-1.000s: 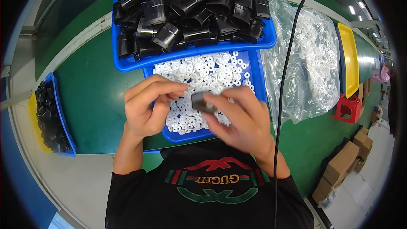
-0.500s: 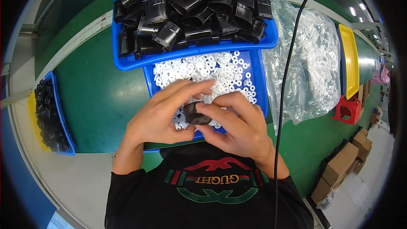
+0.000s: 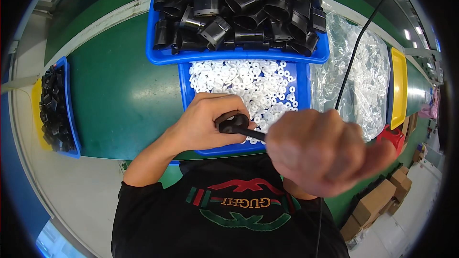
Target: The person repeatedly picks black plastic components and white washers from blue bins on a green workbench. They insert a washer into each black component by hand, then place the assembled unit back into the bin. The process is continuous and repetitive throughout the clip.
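My left hand (image 3: 203, 122) is wrapped round a short black plastic fitting (image 3: 233, 123), its round opening facing me. From that opening a dark rod-shaped tool (image 3: 256, 134) runs to my right hand (image 3: 327, 153). The right hand is a fist round the tool's other end, raised close to the camera and smeared by motion. How far the tool reaches into the fitting is hidden. Below both hands lies a blue tray (image 3: 302, 83) of small white ring washers (image 3: 224, 76). A blue bin (image 3: 191, 59) heaped with black plastic fittings (image 3: 244, 0) overlaps that tray's far side.
A clear plastic bag (image 3: 354, 74) of white washers lies right of the tray, a black cable (image 3: 356, 48) hanging above it. Farther right are a yellow tray (image 3: 398, 88) and red stool (image 3: 394, 138). Another blue bin (image 3: 70, 107) of black parts sits far left on the green table (image 3: 114, 100).
My right hand has left the fitting, swung right and risen, and now grips the dark tool. My left hand has closed round the fitting. The whole view has shifted slightly.
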Tool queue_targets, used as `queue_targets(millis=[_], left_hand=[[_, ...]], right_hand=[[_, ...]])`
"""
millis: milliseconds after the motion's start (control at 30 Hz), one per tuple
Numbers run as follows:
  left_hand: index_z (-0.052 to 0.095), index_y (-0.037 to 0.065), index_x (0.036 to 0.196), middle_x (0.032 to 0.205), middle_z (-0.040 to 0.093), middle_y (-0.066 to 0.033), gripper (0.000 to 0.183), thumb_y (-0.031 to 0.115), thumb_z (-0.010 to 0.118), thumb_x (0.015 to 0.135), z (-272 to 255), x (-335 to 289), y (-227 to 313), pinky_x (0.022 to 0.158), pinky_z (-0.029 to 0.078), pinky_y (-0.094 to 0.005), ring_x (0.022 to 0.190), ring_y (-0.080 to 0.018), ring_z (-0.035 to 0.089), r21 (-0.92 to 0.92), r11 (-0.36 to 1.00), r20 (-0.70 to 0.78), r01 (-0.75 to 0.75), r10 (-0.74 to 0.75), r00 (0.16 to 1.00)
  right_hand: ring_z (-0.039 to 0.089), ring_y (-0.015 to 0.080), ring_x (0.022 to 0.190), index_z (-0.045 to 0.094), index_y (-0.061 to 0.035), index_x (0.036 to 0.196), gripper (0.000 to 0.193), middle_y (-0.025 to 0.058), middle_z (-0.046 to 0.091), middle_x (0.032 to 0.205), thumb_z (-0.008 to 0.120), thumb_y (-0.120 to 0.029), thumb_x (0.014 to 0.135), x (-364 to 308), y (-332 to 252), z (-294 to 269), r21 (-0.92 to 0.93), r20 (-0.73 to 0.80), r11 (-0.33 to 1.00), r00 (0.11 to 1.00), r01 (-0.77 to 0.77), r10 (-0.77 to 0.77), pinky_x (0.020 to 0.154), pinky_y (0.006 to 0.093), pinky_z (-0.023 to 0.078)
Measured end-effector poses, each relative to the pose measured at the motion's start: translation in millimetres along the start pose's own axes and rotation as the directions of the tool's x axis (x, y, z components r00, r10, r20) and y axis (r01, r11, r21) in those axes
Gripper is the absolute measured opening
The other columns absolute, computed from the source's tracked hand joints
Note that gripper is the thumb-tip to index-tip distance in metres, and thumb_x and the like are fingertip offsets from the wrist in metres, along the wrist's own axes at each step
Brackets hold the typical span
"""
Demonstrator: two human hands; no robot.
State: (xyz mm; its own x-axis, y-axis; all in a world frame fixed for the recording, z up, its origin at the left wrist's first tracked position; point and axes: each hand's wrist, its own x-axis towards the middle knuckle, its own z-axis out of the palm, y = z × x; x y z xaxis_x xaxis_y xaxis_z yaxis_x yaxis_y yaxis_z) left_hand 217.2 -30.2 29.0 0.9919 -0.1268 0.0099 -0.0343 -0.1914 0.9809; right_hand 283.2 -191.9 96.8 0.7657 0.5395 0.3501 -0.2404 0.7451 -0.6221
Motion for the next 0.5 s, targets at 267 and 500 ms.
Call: queue_targets(millis=[267,500], left_hand=[[0.063,0.004,0.086,0.076,0.062,-0.0110,0.027,0.010,0.077,0.065,2,-4,-3,0.061,0.049,-0.0351,0.068,-0.0295,0.062,0.081,0.995,-0.026,-0.051,0.053,0.998],[0.063,0.004,0.086,0.075,0.061,-0.0122,0.029,0.014,0.079,0.064,-3,-5,-7,0.061,0.047,-0.0372,0.067,-0.0319,0.060,0.088,0.995,-0.028,-0.054,0.056,0.998]], right_hand=[[0.031,0.0158,0.041,0.030,-0.0068,0.051,0.049,0.0045,0.036,0.047,0.034,-0.020,0.098,-3,25,-7,-0.228,0.011,0.965,0.991,-0.127,0.133,0.042,0.0321,0.021],[0.029,0.0144,0.039,0.030,-0.0081,0.053,0.051,0.0026,0.033,0.046,0.032,-0.026,0.100,-3,32,-5,-0.242,0.024,0.967,0.995,-0.083,0.092,0.041,0.0316,0.021]])
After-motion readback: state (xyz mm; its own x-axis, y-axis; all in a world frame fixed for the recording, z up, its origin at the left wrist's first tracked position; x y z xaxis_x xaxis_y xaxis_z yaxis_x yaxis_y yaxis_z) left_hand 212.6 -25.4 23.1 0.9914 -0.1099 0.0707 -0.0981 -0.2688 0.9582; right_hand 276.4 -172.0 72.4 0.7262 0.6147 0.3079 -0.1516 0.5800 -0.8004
